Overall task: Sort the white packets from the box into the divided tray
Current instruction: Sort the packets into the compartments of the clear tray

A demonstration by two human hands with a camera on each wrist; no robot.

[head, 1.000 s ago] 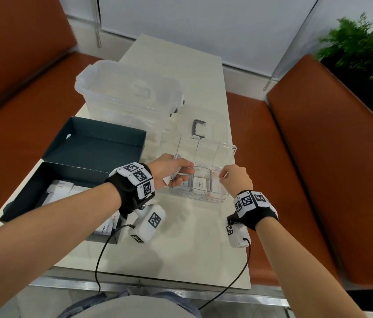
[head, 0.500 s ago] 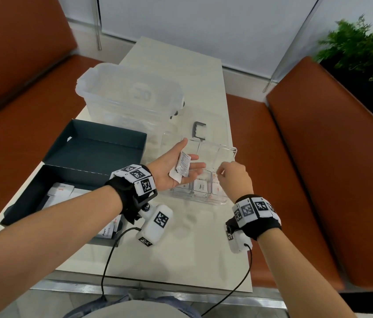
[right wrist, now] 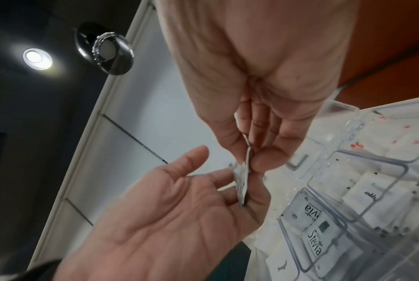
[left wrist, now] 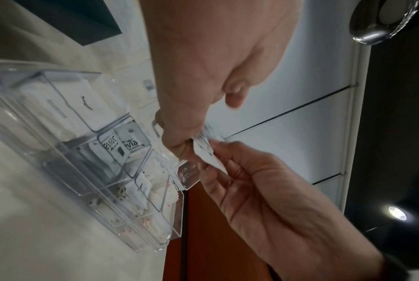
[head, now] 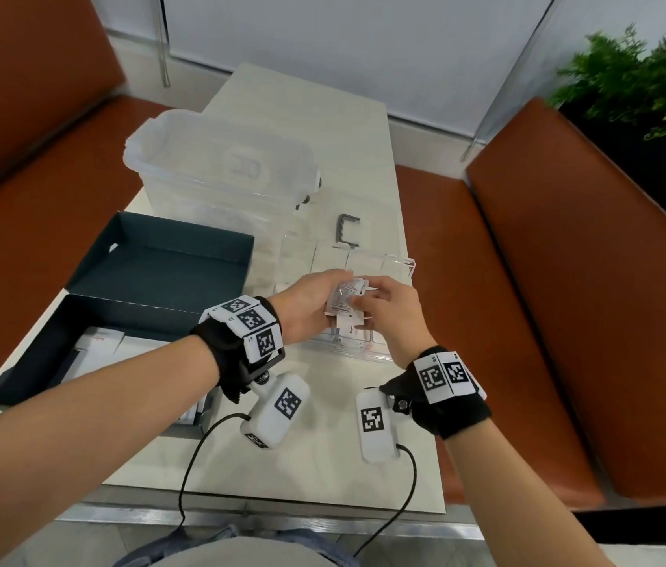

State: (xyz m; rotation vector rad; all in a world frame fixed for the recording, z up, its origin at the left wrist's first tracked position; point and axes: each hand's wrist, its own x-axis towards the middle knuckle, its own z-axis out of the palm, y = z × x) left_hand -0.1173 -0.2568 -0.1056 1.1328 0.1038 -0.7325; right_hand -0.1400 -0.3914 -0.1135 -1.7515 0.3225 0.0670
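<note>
Partway through, judging by the spread. At nine o'clock on the surface (head: 315,444): dark box (head: 130,317), lid flap up, a few white packets (head: 98,341) lying inside, so more sorting left. Toward the centre: left hand (head: 306,304) palm-up, fingers (right wrist: 218,178) loosely extended, cradling a small bunch of packets (head: 343,300) rather than clamping them. Just right of it: right hand (head: 388,313), thumb and fingers (right wrist: 263,157) pinched on the edge of one packet from that bunch, apparently peeling it off for placing. Directly beneath both hands, around three o'clock from the box: clear divided tray (head: 400,268), several compartments already stocked with Sugar and Stevia sachets (left wrist: 129,146) and red-printed ones nearest the edge. Far compartments at twelve o'clock look bare or hard to read through the clear plastic. Remaining: held bunch distributed, box emptied.
</note>
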